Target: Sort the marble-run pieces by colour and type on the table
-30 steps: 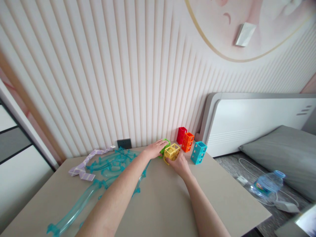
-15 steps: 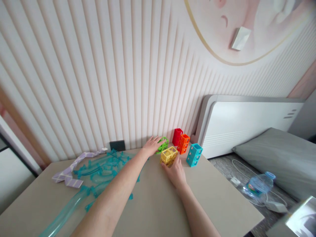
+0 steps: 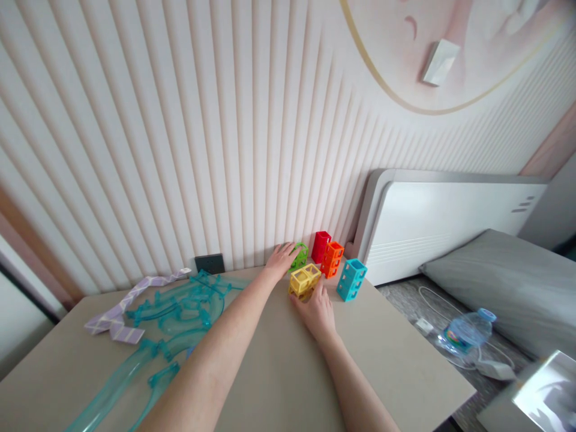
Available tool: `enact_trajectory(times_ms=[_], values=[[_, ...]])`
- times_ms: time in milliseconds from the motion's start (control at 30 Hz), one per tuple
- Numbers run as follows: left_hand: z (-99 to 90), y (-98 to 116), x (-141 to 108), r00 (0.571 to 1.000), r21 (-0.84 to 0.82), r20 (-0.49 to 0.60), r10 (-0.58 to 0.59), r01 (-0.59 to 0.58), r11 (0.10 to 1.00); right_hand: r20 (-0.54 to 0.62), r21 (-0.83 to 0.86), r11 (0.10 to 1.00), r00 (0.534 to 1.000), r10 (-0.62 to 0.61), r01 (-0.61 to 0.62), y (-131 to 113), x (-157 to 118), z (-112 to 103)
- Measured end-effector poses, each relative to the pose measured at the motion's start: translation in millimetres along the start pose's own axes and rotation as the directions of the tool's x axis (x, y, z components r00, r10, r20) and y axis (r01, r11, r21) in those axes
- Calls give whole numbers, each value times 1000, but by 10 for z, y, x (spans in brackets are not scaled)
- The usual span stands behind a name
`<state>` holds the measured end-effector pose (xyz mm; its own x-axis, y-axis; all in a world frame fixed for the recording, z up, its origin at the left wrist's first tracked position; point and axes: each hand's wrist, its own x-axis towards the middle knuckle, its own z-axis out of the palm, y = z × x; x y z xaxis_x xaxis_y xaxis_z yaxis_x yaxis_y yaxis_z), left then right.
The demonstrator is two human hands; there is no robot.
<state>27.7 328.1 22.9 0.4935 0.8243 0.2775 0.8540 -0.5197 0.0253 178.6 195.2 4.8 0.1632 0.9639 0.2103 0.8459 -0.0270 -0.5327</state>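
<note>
My left hand (image 3: 281, 260) reaches to the back of the table with its fingers around a green openwork block (image 3: 300, 257), partly covering it. Closer to me, my right hand (image 3: 317, 311) grips a yellow openwork block (image 3: 305, 277) by its right and near sides. The yellow block lies lengthwise just in front of the green one. Right of them stand an upright red block (image 3: 321, 246), an orange block (image 3: 332, 260) and a teal block (image 3: 351, 280). The red and orange blocks are close together; the teal one is apart from them.
Translucent teal track pieces (image 3: 182, 318) and a folded lilac strip (image 3: 117, 318) lie on the table's left. A ribbed wall with a black socket plate (image 3: 209, 264) bounds the back. Right of the table are a headboard (image 3: 441, 228), a grey pillow (image 3: 499, 282) and a plastic bottle (image 3: 468, 332).
My left hand and the green block have shifted slightly right and back, closer to the red block. My right hand stays on the yellow block. The view has moved a little.
</note>
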Motion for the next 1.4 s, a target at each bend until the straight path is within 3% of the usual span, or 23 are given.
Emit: enact_trajectory(times_ms=[133,300,433,567,667,767,933,1033,1200,1400], values=[[-34,11,-28,999,-42,-44,-18,17,999,-21,-29,1000,1000,5,-6,36,28,36],[-232,16,-181,996,-120,-90,-14,4,993,-49,-79,996,998,29,-33,43,134,76],[-411,92,-358,998,-197,-65,-22,8,980,-67,-98,993,996,52,-59,4,185,75],[-471,218,-513,998,-254,-7,-64,61,965,-53,-140,990,999,9,-16,-38,69,41],[-439,276,-571,992,-281,48,-120,128,951,-69,-204,978,996,-63,47,-98,-70,-103],[-369,287,-575,982,-311,105,-159,184,932,-88,-263,955,983,-164,135,-202,-88,-435],[-257,269,-533,970,-356,148,-194,235,904,-62,-418,881,960,-272,222,-319,360,-1170],[-225,252,-495,964,-380,168,-207,257,889,-18,-451,858,959,-284,245,-258,744,-1442],[-189,223,-416,954,-402,199,-225,289,869,132,-497,817,957,-260,291,-55,1167,-1497],[-112,207,-354,957,-412,206,-203,273,869,240,-528,787,945,-224,320,68,1345,-1380]])
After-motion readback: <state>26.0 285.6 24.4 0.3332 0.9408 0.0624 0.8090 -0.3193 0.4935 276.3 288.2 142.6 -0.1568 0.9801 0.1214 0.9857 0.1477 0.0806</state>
